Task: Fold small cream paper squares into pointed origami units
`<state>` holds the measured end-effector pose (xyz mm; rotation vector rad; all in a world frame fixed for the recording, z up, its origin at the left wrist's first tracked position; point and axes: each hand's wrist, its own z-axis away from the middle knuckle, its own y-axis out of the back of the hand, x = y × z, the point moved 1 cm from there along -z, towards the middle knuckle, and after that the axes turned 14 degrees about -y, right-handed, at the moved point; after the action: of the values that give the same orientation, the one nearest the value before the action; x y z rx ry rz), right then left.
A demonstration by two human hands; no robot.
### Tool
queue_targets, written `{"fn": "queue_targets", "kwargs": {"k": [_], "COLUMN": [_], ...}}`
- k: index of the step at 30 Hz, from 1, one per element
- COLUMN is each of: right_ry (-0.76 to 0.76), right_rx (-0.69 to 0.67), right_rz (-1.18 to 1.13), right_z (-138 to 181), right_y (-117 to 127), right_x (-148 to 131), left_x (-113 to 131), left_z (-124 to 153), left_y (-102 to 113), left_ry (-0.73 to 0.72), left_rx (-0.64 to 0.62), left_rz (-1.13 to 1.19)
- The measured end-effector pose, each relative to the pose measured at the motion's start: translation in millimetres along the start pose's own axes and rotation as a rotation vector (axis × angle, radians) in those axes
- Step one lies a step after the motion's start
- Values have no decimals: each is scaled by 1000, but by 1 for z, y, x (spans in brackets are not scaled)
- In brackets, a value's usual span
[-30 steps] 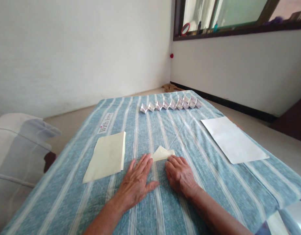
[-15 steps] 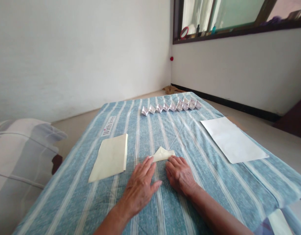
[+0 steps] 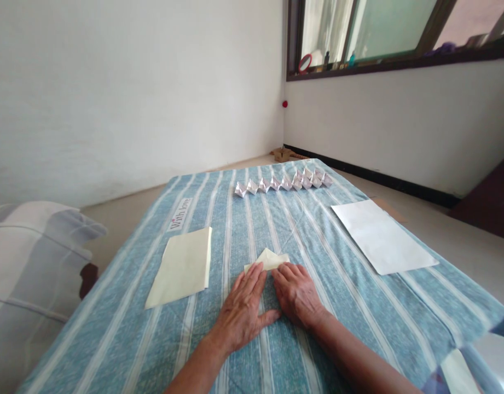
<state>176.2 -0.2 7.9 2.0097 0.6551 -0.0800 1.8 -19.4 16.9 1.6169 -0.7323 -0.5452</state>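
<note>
A small folded piece of pale yellow paper (image 3: 268, 258) lies flat on the striped tablecloth, its pointed peak facing away from me. My left hand (image 3: 245, 309) lies flat with fingers stretched out, the fingertips pressing on the paper's near left edge and the thumb apart. At the paper's right end, my right hand (image 3: 296, 290) has its fingers curled under, and the fingertips are hidden. Whether it pinches the paper's edge cannot be made out. To the left rests a stack of pale yellow sheets (image 3: 180, 268).
Along the far side of the blue striped tablecloth (image 3: 124, 306) stands a row of several folded silvery paper shapes (image 3: 275, 184). A white sheet (image 3: 381, 235) lies at the right edge. Draped fabric (image 3: 30, 262) is off to the left. A window (image 3: 391, 33) is at upper right.
My left hand has slid inward to the right along the folded paper, uncovering more of its left end. The right hand stays at the right end. The whole view has shifted slightly.
</note>
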Motion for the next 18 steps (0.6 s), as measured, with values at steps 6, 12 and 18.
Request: {"fn": "queue_targets", "kwargs": {"k": [6, 12, 18], "right_ry": [-4, 4, -7], "right_rx": [-15, -49, -95], "right_rz": [12, 28, 64], "right_z": [-1, -1, -3], "right_y": [0, 2, 1], "right_x": [-1, -1, 0], "left_x": [1, 2, 2], "left_z": [-3, -5, -6], "left_y": [1, 2, 0], "left_ry": [29, 45, 59], "left_rx": [6, -3, 2], "left_rz": [-1, 0, 12]}}
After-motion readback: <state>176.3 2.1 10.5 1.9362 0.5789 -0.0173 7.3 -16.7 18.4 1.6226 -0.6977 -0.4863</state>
